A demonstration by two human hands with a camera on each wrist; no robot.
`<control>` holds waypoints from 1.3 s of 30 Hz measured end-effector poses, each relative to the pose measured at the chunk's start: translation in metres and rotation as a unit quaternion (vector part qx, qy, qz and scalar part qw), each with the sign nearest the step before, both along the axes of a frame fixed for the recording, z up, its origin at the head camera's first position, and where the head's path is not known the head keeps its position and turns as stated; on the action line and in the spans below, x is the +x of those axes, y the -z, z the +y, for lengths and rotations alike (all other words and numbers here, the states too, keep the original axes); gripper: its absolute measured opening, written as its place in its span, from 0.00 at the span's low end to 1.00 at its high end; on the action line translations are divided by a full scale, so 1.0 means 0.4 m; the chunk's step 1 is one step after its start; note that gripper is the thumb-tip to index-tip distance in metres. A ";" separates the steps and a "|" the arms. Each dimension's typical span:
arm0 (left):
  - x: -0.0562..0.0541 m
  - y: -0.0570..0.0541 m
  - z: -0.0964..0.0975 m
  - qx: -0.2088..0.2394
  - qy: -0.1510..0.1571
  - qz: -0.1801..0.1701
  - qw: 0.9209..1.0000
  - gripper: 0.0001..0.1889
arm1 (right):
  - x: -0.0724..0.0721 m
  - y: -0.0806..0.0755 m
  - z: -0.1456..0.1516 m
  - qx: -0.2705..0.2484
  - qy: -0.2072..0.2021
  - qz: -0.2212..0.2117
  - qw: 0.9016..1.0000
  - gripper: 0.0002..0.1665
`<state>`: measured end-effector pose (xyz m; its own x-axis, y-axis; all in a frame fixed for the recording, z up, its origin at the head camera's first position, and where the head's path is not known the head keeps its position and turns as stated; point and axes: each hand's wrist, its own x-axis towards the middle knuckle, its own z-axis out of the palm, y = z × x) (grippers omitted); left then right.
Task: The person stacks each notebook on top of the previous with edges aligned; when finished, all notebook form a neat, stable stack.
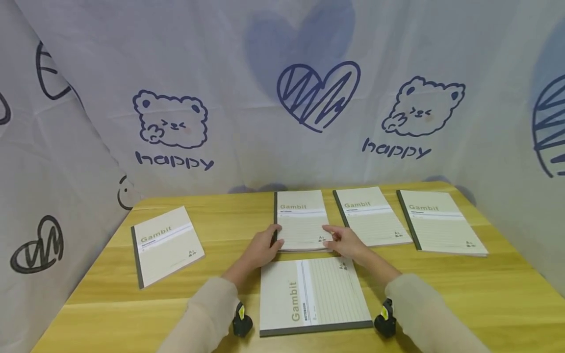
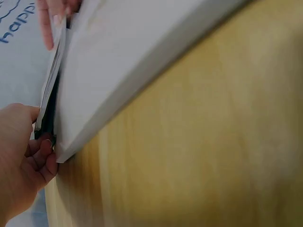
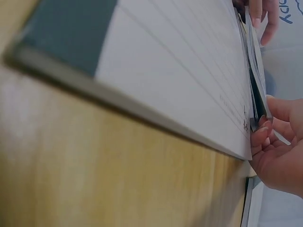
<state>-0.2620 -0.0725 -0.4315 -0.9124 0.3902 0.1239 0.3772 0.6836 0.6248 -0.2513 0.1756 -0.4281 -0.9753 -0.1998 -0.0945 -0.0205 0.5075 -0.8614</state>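
Both hands hold a cream Gambit notebook (image 1: 302,228) with a dark spine, at the back middle of the table. My left hand (image 1: 262,248) pinches its left side near the front corner, thumb on top. On the opposite side, my right hand (image 1: 347,242) grips the right edge between thumb and fingers. The wrist views show the held notebook (image 2: 49,90) edge-on, with dark gaps under its cover or pages; whether it is one notebook or more, I cannot tell. Closer to me lies another notebook (image 1: 326,294), turned sideways, its spine towards me, between the forearms.
A slightly turned notebook (image 1: 167,247) lies alone at the left of the wooden table (image 1: 101,304). Two more notebooks, one (image 1: 371,218) beside the right hand and another (image 1: 441,223) farther right, lie along the back. A printed cloth (image 1: 238,147) hangs behind the table.
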 end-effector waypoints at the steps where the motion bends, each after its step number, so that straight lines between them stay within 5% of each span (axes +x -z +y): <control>1: 0.001 0.001 0.002 -0.011 0.001 0.006 1.000 0.22 | 0.002 0.000 0.000 0.010 0.000 0.010 1.000 0.29; 14: 0.001 0.003 0.007 -0.094 -0.016 0.036 0.995 0.23 | 0.012 0.005 -0.006 0.113 -0.053 0.100 0.987 0.29; 21: 0.011 -0.004 0.007 -0.130 -0.017 0.047 0.990 0.20 | 0.011 0.001 -0.009 0.183 -0.091 0.138 0.969 0.29; 26: 0.018 -0.001 0.007 -0.132 -0.010 0.040 0.990 0.21 | 0.014 0.001 -0.004 0.220 -0.115 0.143 0.958 0.29; 39: 0.025 0.003 0.017 -0.171 -0.002 0.062 0.983 0.20 | 0.022 -0.002 -0.005 0.240 -0.120 0.139 0.953 0.29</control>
